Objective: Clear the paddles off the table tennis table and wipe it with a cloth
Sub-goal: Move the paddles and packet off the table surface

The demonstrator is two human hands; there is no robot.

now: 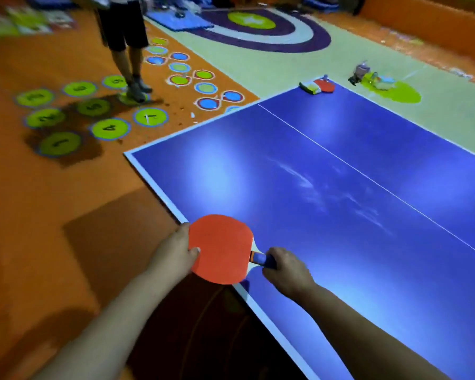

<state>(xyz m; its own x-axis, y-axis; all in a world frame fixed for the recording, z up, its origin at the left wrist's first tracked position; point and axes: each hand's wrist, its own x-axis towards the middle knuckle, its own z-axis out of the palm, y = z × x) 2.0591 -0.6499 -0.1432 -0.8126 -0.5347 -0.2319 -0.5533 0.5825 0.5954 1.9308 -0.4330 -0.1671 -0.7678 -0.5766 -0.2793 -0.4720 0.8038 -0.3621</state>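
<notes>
A red paddle [220,248] with a blue and orange handle hangs over the near left edge of the blue table tennis table [327,165]. My left hand [176,249] grips the rim of its blade, thumb on the red face. My right hand [287,268] is closed around the handle. A second red paddle [325,85] lies at the table's far corner, beside a folded green and white cloth [310,87]. Pale smears streak the middle of the table top.
A person [126,45] in dark shorts stands on the orange floor at the far left, among numbered green circles. A heap of small items [370,76] sits on the floor beyond the far corner. Blue mats lie at the back.
</notes>
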